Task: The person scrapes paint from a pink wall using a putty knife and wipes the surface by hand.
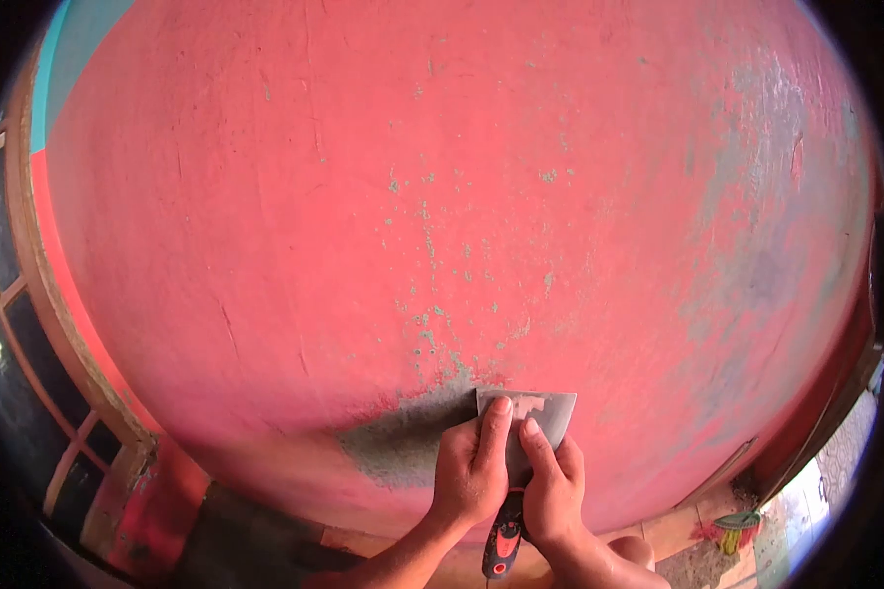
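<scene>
A wide metal scraper with a black and red handle is held against the lower part of a pink wall, its blade pointing up. My left hand grips the scraper from the left, thumb lying on the blade. From the right, my right hand grips it too, thumb also on the blade. Just left of the blade is a bare grey patch where the pink paint is gone. Small greenish chips and specks run up the wall above the blade.
A wooden-framed window with dark panes stands at the left, beside a teal strip. Faded grey-green paint covers the wall's right side. A brush or broom with coloured bristles lies on the tiled floor at the lower right.
</scene>
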`<state>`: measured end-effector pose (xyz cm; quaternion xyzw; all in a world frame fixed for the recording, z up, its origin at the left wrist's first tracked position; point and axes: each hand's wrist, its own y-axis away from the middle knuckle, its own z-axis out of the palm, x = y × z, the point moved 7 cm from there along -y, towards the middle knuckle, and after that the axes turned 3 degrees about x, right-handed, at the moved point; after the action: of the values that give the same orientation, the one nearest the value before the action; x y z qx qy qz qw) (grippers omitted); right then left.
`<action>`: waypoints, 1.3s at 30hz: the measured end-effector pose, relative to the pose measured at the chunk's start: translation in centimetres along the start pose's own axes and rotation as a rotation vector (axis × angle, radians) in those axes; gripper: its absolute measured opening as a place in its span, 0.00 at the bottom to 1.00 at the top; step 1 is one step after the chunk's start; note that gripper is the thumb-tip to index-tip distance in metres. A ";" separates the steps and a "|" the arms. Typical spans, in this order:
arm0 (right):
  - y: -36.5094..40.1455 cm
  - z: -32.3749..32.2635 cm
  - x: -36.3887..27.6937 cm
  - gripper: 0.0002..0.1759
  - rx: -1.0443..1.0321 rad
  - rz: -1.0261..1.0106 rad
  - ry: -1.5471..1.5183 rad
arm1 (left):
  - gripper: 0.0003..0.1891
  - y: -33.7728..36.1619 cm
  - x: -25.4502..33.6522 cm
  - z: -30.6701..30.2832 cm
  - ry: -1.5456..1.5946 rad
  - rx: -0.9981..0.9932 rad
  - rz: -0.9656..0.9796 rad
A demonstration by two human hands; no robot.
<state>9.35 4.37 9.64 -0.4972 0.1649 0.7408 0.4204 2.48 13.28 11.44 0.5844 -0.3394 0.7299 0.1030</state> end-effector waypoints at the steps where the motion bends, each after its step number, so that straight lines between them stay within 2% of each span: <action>1: 0.1 0.0 0.3 0.15 -0.004 0.006 -0.002 | 0.26 -0.1 0.1 0.0 0.002 0.020 0.050; 2: 0.2 0.1 0.0 0.16 -0.013 0.016 -0.015 | 0.26 -0.1 0.4 0.0 0.005 0.040 0.100; 11: -0.3 0.8 -2.3 0.14 -0.034 -0.051 -0.009 | 0.27 -0.3 0.3 0.4 0.082 -0.016 -0.042; 13: -0.1 0.6 -2.2 0.13 -0.016 -0.038 0.028 | 0.27 -0.3 0.3 0.5 0.096 0.002 -0.020; 20: -0.8 1.0 -2.2 0.14 -0.048 -0.182 0.045 | 0.27 -0.9 1.1 0.1 -0.021 0.010 0.162; 23: -1.2 1.4 -2.9 0.14 -0.040 -0.184 0.077 | 0.27 -1.6 2.6 0.5 0.151 0.023 0.048; 30: -0.5 1.7 -2.9 0.14 -0.025 -0.160 0.055 | 0.29 -1.1 1.5 -0.2 0.019 0.006 0.071; 35: -0.8 2.6 -3.9 0.14 -0.023 -0.219 0.062 | 0.26 -1.9 3.1 -0.2 0.177 -0.020 0.019; 39: -0.7 1.9 -2.3 0.15 -0.046 -0.167 0.012 | 0.28 -1.8 2.7 -0.6 0.089 -0.015 0.095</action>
<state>9.10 4.93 12.64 -0.5234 0.1084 0.7037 0.4681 2.19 14.39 14.56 0.5338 -0.3672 0.7566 0.0876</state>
